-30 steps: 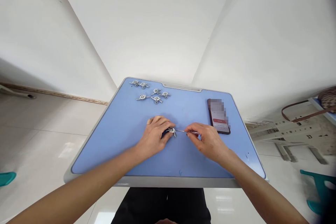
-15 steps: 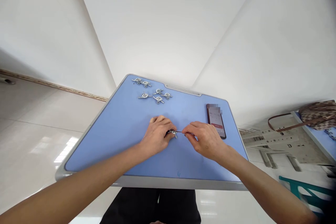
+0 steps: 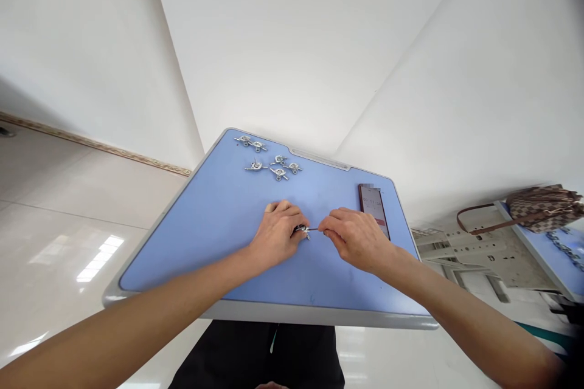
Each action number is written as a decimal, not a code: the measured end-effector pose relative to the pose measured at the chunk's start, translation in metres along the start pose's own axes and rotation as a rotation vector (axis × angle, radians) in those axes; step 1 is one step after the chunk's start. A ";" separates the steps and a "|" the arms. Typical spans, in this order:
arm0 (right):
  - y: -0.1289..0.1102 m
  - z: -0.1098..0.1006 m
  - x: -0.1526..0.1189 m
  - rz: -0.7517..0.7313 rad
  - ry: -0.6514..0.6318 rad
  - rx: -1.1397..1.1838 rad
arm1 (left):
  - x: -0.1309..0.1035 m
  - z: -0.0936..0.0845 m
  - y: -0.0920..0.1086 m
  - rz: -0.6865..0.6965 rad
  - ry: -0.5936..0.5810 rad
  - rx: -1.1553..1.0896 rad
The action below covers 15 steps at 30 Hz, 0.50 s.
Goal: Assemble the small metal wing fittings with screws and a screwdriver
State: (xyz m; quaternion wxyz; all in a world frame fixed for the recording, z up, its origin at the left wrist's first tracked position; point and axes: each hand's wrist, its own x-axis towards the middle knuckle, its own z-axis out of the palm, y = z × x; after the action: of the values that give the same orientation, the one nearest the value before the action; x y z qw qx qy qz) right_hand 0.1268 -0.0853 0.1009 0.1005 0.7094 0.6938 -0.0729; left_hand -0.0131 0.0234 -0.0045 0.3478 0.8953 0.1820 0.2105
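My left hand [image 3: 279, 232] pinches a small silver metal part [image 3: 306, 231] just above the blue tabletop [image 3: 196, 225], and its fingers hide much of it. To the right, my right hand [image 3: 353, 237] is closed on a thin dark rod [image 3: 314, 229] whose free end meets the metal part. Several similar silver metal pieces [image 3: 279, 174] lie in a loose group toward the back left of the table.
A phone [image 3: 375, 209] with a lit timer screen lies beyond my right hand, partly hidden by it. White walls stand behind the table. At the right, a checkered bag [image 3: 542, 206] rests on another blue table with more metal pieces.
The view has shifted slightly, so the side table and bag show farther left. Both hands keep their grips, the rod still touching the metal part; my right hand covers more of the phone.
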 end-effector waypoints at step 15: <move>-0.014 -0.027 0.030 -0.169 -0.247 -0.333 | 0.000 0.000 -0.002 0.026 -0.002 0.030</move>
State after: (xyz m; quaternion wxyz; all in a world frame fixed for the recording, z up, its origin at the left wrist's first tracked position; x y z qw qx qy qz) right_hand 0.1126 -0.0494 0.1191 0.2939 0.6082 0.7355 -0.0519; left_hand -0.0137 0.0251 -0.0059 0.3316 0.9030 0.1731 0.2115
